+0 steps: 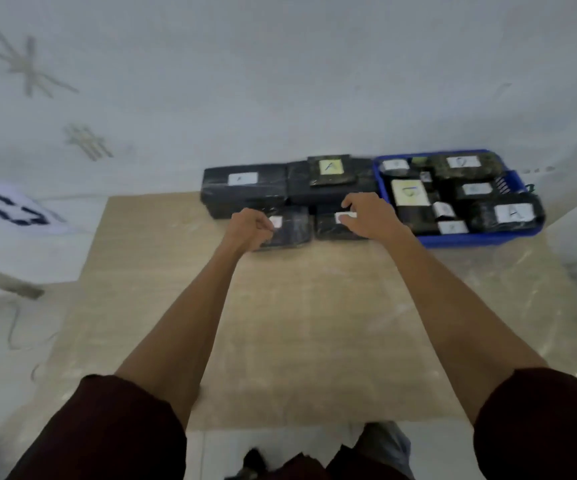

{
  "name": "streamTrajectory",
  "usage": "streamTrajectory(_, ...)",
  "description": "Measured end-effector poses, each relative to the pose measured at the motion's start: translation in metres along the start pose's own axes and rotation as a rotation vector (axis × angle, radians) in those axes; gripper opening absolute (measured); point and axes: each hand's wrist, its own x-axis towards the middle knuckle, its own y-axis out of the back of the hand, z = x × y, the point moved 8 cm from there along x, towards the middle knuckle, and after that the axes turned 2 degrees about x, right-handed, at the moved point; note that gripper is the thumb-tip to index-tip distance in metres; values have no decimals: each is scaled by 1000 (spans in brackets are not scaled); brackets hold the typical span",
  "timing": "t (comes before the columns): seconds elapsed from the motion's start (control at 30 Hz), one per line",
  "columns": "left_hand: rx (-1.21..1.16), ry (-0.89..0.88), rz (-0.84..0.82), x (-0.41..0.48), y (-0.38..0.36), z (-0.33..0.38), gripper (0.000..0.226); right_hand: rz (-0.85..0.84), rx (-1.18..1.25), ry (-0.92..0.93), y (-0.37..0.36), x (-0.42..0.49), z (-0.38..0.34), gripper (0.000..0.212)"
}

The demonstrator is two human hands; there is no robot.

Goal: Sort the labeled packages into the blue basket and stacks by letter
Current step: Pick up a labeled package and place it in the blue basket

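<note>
Labeled packages (245,190) in black wrap lie along the desk's (314,323) far edge. Left hand (250,228), fingers curled, grips a small package (290,228); right hand (366,216) clasps the neighbouring package (332,229). An A-labeled package (330,169) sits stacked behind. Blue basket (460,240), rightmost, holds more.

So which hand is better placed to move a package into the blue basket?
Probably right: the right hand holds a package beside the blue basket; the left hand holds one farther away.
</note>
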Motion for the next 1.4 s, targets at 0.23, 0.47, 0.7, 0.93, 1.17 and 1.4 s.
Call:
streamTrajectory(0.23, 15, 138, -59, -89, 58, -155, 19, -140, 77, 30, -117, -66, -133, 26)
streamTrajectory(0.47, 59, 265, -118, -153, 40, -268, 24, -406, 31, 102, -235, -110, -206, 28)
streamTrajectory(0.7, -52, 271, -123, -168, 8, -290, 45, -419, -56, 110, -316, -116, -242, 59)
streamTrajectory(0.93, -109, 282, -130, -170, -4, -287, 48, -309, 27, -16, -336, -114, -227, 70)
streamTrajectory(1.17, -238, 232, -92, -155, -6, -272, 36, -250, 580, -142, -301, -115, -201, 37)
streamTrajectory(1.4, -427, 40, -111, -121, 1, -196, 21, -168, 992, -206, -229, -105, -170, 28)
